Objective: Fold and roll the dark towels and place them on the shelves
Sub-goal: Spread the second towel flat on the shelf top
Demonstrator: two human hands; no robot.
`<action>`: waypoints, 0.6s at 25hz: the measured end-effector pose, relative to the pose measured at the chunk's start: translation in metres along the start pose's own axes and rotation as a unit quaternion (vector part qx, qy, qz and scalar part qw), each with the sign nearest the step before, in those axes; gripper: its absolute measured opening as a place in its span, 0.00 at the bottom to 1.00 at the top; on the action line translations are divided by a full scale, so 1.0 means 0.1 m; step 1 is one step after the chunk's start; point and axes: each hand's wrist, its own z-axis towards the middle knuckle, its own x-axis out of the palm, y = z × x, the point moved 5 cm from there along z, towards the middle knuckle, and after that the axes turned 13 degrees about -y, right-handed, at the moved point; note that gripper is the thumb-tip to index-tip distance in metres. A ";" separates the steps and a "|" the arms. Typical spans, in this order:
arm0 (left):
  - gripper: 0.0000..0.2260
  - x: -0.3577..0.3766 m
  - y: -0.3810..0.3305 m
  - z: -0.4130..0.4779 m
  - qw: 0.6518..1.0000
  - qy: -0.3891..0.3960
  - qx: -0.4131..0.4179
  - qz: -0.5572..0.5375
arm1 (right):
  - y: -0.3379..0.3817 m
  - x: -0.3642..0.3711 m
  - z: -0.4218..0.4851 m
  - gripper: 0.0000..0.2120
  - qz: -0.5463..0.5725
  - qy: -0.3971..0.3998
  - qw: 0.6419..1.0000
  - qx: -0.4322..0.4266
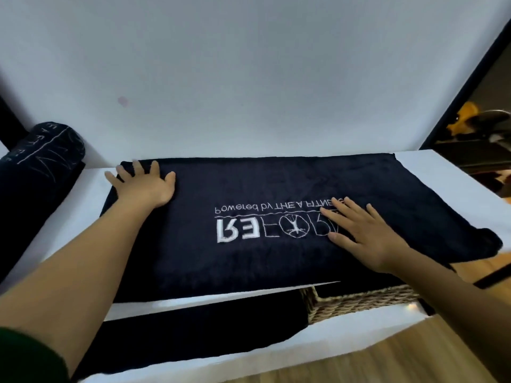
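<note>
The towel [276, 261] lies spread flat on the top shelf [442, 172], its long axis running left to right, parallel to the white wall [249, 78] behind. Its white lettering [249, 228] is upside down from this side, so the words read from the far side. The far edge lies close along the wall. The near edge reaches the shelf's front lip, and the right end spills over the shelf's near right corner.

A roll [41, 161] of the same dark cloth with white lettering lies at the far left, just beside the flat towel, its long axis running near to far.

Under the top shelf, on the lower shelf [249, 357], a dark cloth [207, 327] fills the left part. A wicker basket [359, 302] stands to its right, touching or nearly touching it; what the basket holds is hidden.

Both hands lie flat on the towel, fingers straight and spread, grasping nothing. The left hand [143, 186] presses the far left corner, with its fingertips at the towel's far edge. The right hand [365, 233] rests right of the middle, covering the last letters, fingers pointing far and left. The hands are well apart, with most of the lettering between them.
</note>
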 end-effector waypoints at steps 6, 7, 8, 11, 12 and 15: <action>0.28 -0.20 -1.76 -1.12 0.887 0.001 0.438 -0.150 | -0.14 -0.18 -0.12 0.25 0.154 -0.149 0.963 0.161; 0.29 -0.14 -1.85 -1.25 0.878 0.014 0.458 -0.139 | -0.36 -0.22 -0.26 0.25 0.141 -0.159 0.954 0.214; 0.30 -0.07 -1.86 -1.29 0.882 0.021 0.456 -0.115 | -0.58 -0.24 -0.43 0.28 0.086 -0.135 0.954 0.255; 0.29 -0.02 -1.92 -1.23 0.911 0.050 0.405 -0.057 | -1.12 -0.28 -0.93 0.41 -0.031 -0.045 0.941 0.335; 0.28 -0.08 -2.04 -1.24 0.917 0.056 0.393 -0.051 | -1.18 -0.28 -0.98 0.42 -0.032 -0.039 0.938 0.343; 0.26 -0.25 -2.62 -1.51 0.884 0.010 0.461 -0.080 | -1.19 -0.25 -0.91 0.42 -0.031 -0.040 0.941 0.334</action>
